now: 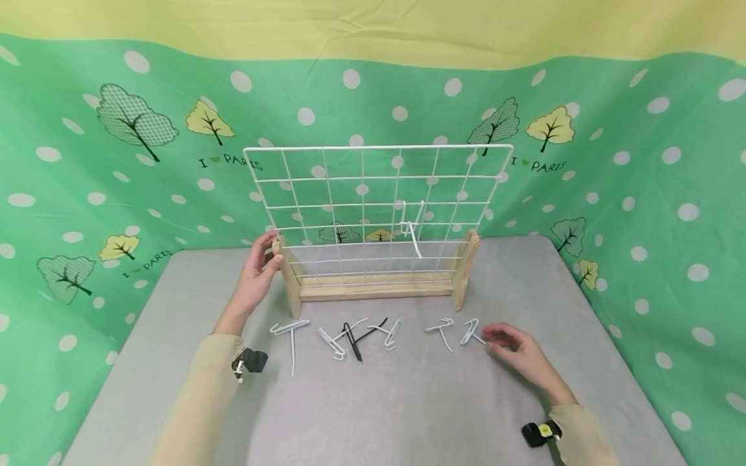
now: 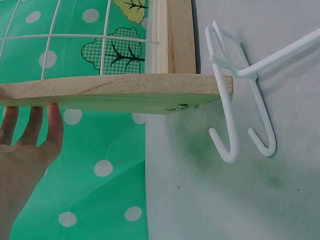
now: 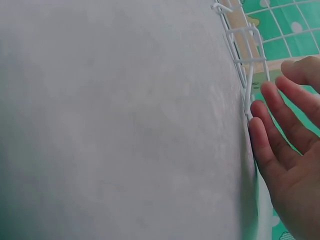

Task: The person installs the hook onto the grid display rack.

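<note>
A white wire grid (image 1: 362, 207) stands upright in a wooden base (image 1: 373, 292). At its left end, my left hand (image 1: 256, 275) rests against the wooden side post (image 2: 120, 90), with its fingertips on the outer face in the left wrist view. My right hand (image 1: 521, 353) is low over the table at the right, its fingers loosely bent. Those fingertips are at the stem end of the rightmost white hook (image 1: 469, 331); whether they touch it I cannot tell. One white hook (image 1: 412, 223) hangs on the grid, right of centre.
More hooks lie in a row before the base: a white one (image 1: 291, 328) at the left, a black one (image 1: 352, 342) among white ones near the middle, another white one (image 1: 444, 325) to the right. A polka-dot cloth (image 1: 350, 97) hangs behind the grey table (image 1: 408, 401).
</note>
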`<state>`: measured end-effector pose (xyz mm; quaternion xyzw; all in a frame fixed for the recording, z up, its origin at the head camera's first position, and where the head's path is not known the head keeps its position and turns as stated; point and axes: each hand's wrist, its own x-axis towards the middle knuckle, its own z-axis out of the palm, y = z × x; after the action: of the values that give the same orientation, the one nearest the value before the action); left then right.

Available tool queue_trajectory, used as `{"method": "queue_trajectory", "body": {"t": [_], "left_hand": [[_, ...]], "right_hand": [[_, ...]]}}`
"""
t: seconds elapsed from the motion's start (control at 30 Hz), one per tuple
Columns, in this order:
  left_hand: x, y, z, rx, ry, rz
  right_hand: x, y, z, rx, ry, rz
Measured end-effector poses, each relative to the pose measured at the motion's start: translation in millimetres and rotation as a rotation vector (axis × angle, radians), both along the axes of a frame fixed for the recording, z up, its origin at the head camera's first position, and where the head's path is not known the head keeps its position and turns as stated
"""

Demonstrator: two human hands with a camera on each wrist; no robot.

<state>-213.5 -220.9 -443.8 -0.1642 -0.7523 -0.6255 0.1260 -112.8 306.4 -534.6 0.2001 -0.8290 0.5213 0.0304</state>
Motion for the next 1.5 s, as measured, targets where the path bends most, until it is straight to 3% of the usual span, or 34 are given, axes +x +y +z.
{"method": "queue_trajectory", "body": {"t": [0.3, 0.47, 0.57, 0.7, 0.93, 1.07, 1.33, 1.5], "left_hand": [[0.7, -0.6, 1.0, -0.003, -0.003, 0.0], [9.0, 5.0, 15.5, -0.015, -0.004, -0.019], [14.6, 8.6, 24.6, -0.033, -0.012, -0.015], [15.8, 9.1, 26.6, -0.029, -0.026, -0.006], [15.4, 9.0, 26.8, -0.017, -0.023, -0.011], [15.1, 8.8, 26.7, -0.019, -0.028, -0.019], [14.5, 8.4, 26.5, -0.035, -0.037, -0.022], [15.3, 8.5, 26.9, -0.029, -0.041, -0.021]], "right_hand": [[-7.4, -8, 0.0, 0.114, -0.095, -0.043], [-8.2, -13, 1.9, 0.126, -0.085, -0.073], [-5.8, -18, 10.9, 0.128, -0.057, -0.072], [-0.4, -30, 29.7, 0.119, -0.075, -0.087], [-11.0, -16, -4.5, 0.109, -0.073, -0.087], [-12.4, -14, -7.6, 0.084, -0.073, -0.09], [-11.3, -18, -1.3, -0.048, -0.192, -0.133], [-10.1, -25, 1.2, -0.112, -0.159, -0.154]]}}
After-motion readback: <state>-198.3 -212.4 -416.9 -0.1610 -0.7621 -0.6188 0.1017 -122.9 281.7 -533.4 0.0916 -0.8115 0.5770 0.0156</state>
